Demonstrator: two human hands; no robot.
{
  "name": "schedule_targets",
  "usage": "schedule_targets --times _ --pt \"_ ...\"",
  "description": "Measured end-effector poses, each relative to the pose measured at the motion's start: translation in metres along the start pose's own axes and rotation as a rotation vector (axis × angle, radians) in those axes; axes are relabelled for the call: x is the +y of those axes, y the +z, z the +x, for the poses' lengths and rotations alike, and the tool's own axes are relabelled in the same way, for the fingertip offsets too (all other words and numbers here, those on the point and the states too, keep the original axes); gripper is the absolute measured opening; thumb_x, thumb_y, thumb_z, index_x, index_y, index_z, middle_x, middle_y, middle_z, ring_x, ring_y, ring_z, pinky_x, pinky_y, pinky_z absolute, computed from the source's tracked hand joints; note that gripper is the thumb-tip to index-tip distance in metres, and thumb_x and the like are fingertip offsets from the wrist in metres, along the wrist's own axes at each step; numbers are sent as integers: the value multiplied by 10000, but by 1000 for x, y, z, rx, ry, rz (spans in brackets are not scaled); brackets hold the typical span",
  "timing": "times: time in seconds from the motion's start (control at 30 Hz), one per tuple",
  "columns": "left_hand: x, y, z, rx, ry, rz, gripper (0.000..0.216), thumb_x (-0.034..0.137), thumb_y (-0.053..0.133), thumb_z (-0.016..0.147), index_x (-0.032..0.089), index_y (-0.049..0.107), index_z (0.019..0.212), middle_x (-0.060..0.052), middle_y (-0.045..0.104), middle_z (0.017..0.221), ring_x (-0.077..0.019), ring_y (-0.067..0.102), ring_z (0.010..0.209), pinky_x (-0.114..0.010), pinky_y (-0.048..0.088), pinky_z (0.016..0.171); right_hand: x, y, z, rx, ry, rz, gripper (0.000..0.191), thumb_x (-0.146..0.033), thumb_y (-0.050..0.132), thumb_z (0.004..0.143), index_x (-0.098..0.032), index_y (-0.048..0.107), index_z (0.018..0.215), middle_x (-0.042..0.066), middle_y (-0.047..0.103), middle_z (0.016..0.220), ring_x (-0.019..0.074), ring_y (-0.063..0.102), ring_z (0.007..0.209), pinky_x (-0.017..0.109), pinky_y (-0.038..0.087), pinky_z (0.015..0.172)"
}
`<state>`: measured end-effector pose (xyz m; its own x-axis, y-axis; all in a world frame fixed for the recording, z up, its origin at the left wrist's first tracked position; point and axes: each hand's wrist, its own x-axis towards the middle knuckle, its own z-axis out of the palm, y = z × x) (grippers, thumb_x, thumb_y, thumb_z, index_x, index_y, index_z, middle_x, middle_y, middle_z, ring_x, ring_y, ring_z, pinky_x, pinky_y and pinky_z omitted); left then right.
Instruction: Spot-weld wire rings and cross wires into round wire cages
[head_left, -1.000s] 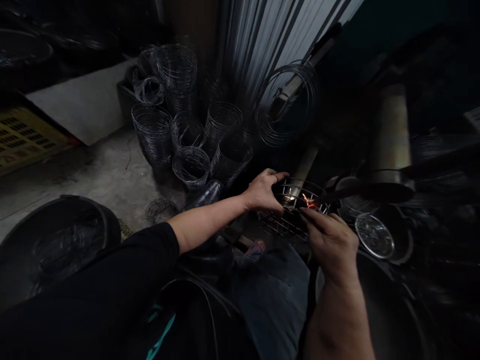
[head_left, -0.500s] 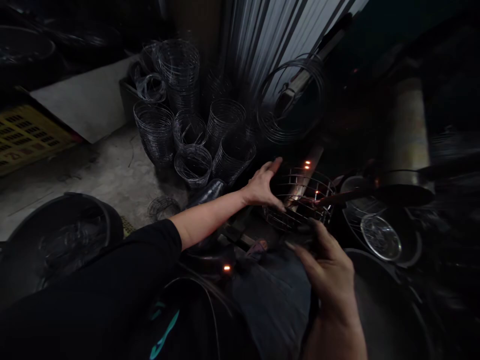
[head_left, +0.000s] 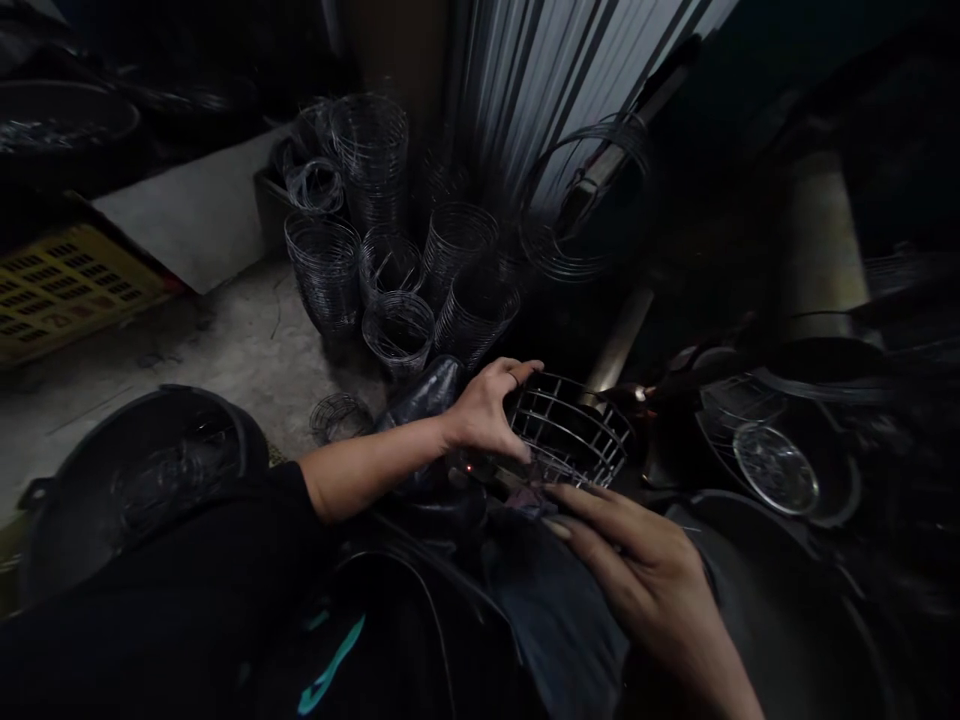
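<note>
A round wire basket (head_left: 574, 425) of rings and cross wires sits in front of me, tilted. My left hand (head_left: 495, 405) grips its left side, thumb on the near side and fingers over the far rim. At the near rim, my right hand (head_left: 637, 550) has its fingers stretched toward the wires, the thumb a little apart. Whether its fingertips touch the basket is hard to see. Just beyond the basket is a metal bar (head_left: 622, 345), and to its right a copper-coloured tip (head_left: 639, 394).
Stacks of wire baskets (head_left: 322, 270) stand on the floor ahead left. A wire coil (head_left: 570, 260) hangs near the corrugated sheet. A black tub (head_left: 259, 440) is at left, another dark tub (head_left: 780, 600) at right. A yellow crate (head_left: 67, 290) lies far left.
The basket has come toward me and left with my left hand, away from the bar and copper-coloured tip. Bright orange sparks have gone. My right hand has moved left to the near rim.
</note>
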<state>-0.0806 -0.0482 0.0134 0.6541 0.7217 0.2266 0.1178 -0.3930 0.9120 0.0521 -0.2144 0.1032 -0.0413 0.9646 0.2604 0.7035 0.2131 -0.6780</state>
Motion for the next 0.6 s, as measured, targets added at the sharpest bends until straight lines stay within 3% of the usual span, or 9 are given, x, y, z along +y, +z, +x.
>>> schedule_targets --times 0.13,0.33,0.6 --pt "17 11 -13 -52 32 144 1097 421 854 382 192 475 1386 -135 483 1281 -339 497 1204 -523 420 1036 23 4 2 15 140 -126 270 -369 539 920 -211 758 911 58 751 831 194 718 723 252 572 608" --pt "25 20 -9 -72 33 178 1100 447 837 388 159 476 1387 -167 483 1295 -346 493 1218 -529 421 1029 41 10 -12 -32 -35 -714 308 -210 481 890 -139 714 1079 108 740 901 252 692 784 352 545 688" --pt "23 29 11 -60 26 150 1074 414 819 405 171 471 1391 -156 475 1296 -344 492 1224 -529 423 1034 56 5 -7 168 -190 -600 244 -164 472 932 -185 708 990 38 727 788 164 661 688 293 533 737"
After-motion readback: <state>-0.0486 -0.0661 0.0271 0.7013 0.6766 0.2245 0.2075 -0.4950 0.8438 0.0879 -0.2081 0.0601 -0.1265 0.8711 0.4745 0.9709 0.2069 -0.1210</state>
